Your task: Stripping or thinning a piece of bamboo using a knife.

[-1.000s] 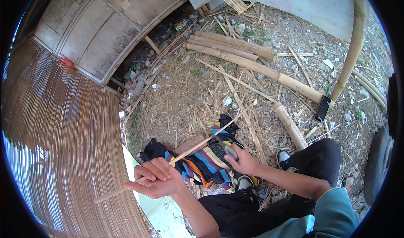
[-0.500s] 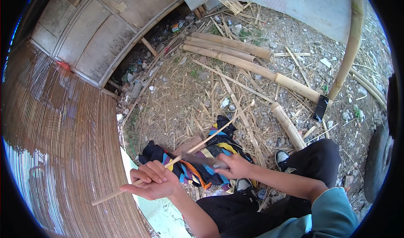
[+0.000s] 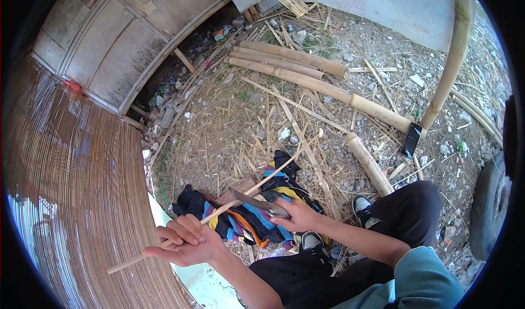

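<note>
You are shaving the thin pale bamboo strip (image 3: 219, 215), gripped in your left hand (image 3: 186, 247) over the striped cloth (image 3: 249, 221), your right hand (image 3: 298, 215) closed on the dark-bladed knife (image 3: 257, 202); next, I think, push steadily away.

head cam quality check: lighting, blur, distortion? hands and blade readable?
Head view: flat bright daylight, with only soft shadows. Strong fisheye: black corners, and the woven mat and bamboo poles bow toward the rim. The centre is sharp: the left hand on the thin bamboo strip and the right hand holding the knife read clearly. The mat's lower left edge is washed out bluish.
</note>
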Demonstrator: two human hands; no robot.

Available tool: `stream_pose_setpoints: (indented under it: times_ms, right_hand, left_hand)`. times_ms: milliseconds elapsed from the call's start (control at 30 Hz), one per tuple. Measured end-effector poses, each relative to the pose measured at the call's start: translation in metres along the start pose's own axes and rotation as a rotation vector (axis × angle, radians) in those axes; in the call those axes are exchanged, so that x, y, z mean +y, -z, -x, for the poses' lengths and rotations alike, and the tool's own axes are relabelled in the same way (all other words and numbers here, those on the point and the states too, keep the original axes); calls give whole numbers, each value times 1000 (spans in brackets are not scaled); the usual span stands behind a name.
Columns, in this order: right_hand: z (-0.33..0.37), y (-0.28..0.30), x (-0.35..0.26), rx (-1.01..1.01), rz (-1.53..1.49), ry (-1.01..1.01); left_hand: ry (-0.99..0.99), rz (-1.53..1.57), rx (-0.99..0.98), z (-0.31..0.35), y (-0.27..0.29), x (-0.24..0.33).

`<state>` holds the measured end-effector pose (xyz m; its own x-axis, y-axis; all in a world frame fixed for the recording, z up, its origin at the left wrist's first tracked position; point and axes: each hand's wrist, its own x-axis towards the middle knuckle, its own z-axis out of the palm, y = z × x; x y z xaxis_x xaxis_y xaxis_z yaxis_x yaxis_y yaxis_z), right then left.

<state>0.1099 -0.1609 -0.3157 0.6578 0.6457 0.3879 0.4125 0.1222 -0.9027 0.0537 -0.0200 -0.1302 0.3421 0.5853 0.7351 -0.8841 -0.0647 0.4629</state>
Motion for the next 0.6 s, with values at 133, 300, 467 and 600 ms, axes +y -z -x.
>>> stream_pose_setpoints:
  times_ms: [133, 300, 467, 600]
  right_hand:
    - [12, -8, 70, 418, 30, -324]
    - [4, 46, 82, 321, -8, -911]
    - [-2, 23, 41, 313, 43, -426]
    - [-5, 0, 53, 234, 106, -234]
  left_hand:
    - [-5, -27, 90, -4, -2, -4]
    - [9, 10, -35, -4, 13, -2]
    - [37, 68, -105, -7, 2, -3]
    - [28, 4, -17, -14, 10, 0]
